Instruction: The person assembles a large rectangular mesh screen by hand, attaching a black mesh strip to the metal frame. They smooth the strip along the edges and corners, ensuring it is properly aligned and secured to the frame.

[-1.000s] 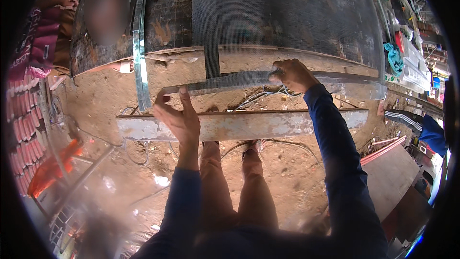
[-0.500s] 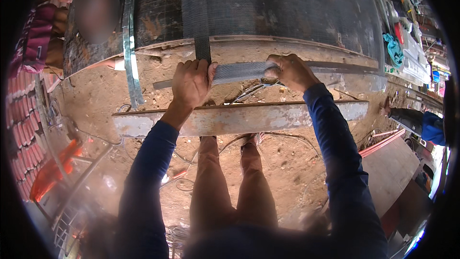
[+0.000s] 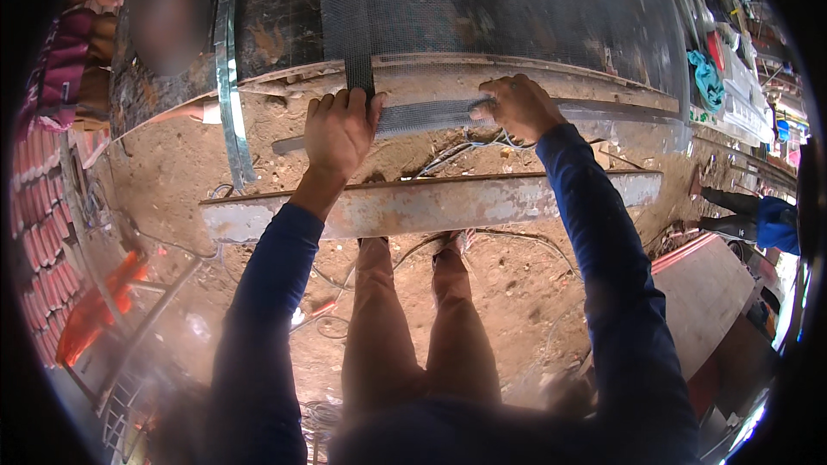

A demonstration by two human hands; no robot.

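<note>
Left hand (image 3: 338, 131): grip closed over grey mesh (image 3: 422, 116) edge
Right hand (image 3: 521, 108): grip pinching same edge
Maroon garment (image 3: 67, 69): small pale marking, unreadable

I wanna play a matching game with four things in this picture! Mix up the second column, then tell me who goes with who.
Column one:
1. Wire mesh
2. Long beam
3. Crumpled cloth
4. Person's sleeves

Column two:
A. Turquoise
B. Held at its near edge by the left hand and right hand
C. Dark blue
D. Pale grey with brown patches

Pairs: 1-B, 2-D, 3-A, 4-C
</note>
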